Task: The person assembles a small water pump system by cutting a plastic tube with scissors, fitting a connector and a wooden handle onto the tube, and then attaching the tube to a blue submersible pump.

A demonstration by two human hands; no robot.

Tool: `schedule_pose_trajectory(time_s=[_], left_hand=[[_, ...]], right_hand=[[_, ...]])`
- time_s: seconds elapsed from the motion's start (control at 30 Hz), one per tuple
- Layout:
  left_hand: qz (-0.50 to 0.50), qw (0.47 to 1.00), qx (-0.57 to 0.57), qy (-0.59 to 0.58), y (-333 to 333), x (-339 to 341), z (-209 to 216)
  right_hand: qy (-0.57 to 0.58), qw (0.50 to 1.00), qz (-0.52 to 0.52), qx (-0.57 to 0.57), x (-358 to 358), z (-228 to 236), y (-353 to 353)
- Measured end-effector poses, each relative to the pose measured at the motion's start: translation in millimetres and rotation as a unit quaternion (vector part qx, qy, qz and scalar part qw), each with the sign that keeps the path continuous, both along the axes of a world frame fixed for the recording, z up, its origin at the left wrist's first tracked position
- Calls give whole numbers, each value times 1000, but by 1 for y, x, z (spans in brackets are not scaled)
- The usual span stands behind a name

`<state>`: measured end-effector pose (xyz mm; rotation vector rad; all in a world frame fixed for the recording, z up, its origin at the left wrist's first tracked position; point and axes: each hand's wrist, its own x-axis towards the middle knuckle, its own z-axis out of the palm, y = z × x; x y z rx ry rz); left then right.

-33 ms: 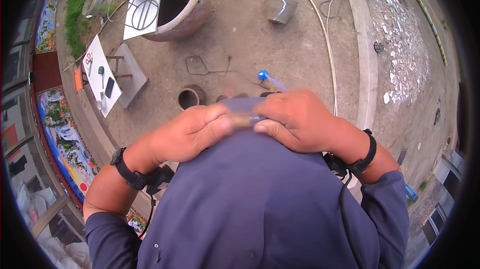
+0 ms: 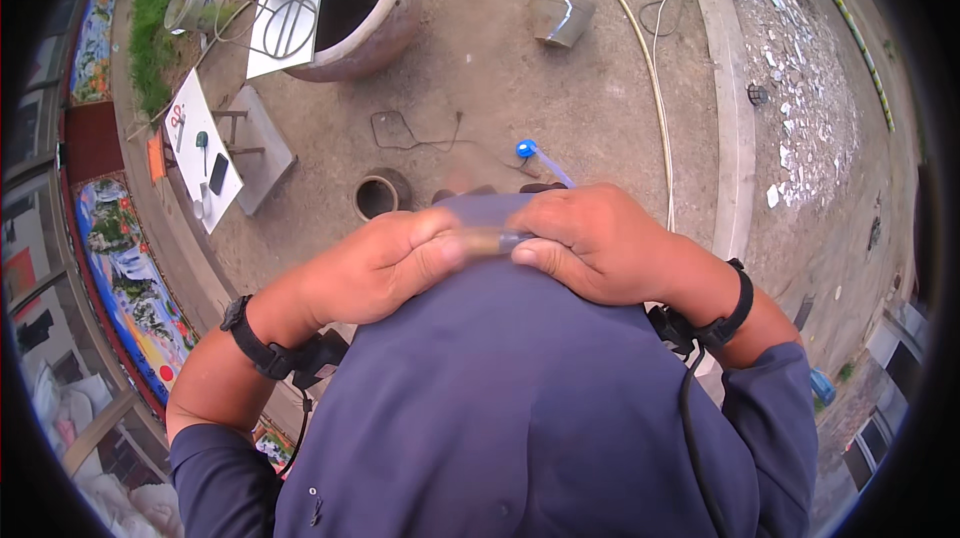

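My left hand [image 2: 395,263] and my right hand [image 2: 598,243] meet in front of my torso, both closed on a short tan rod-like piece [image 2: 482,242]. It is smeared by motion, and its kind cannot be made out. A dark grey-blue, shiny band [image 2: 513,239] shows on it at my right fingertips. Both thumbs press along the near side, and the left fingertips are blurred. Just beyond my right hand, a bluish-purple strip [image 2: 553,168] runs from a round blue object [image 2: 526,149] until my hand hides it.
A brown pot [image 2: 378,197] stands on the dirt ahead left, with a large glazed vat [image 2: 375,48] farther off. A white board [image 2: 195,163] carries scissors and a phone. A grey bucket [image 2: 562,16], a long hose [image 2: 640,48] and white shards [image 2: 790,118] lie ahead and right.
My right hand has shifted very slightly to the right and nearer to me. The left hand keeps its place and its grip.
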<state>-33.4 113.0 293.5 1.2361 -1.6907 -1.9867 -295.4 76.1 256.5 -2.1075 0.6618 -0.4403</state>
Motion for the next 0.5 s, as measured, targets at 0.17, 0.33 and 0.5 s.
schedule_pose_trajectory(time_s=[0.17, 0.33, 0.5], left_hand=[[-49, 993, -108, -29, 1, 0, -4], [-58, 988, -134, -46, 5, -5, -6], [-76, 985, -140, -61, 4, -6, -5]], right_hand=[[-4, 990, 24, 137, 3, 3, 0], [52, 992, 38, 112, 3, 4, 2], [56, 994, 40, 89, 4, 3, 4]])
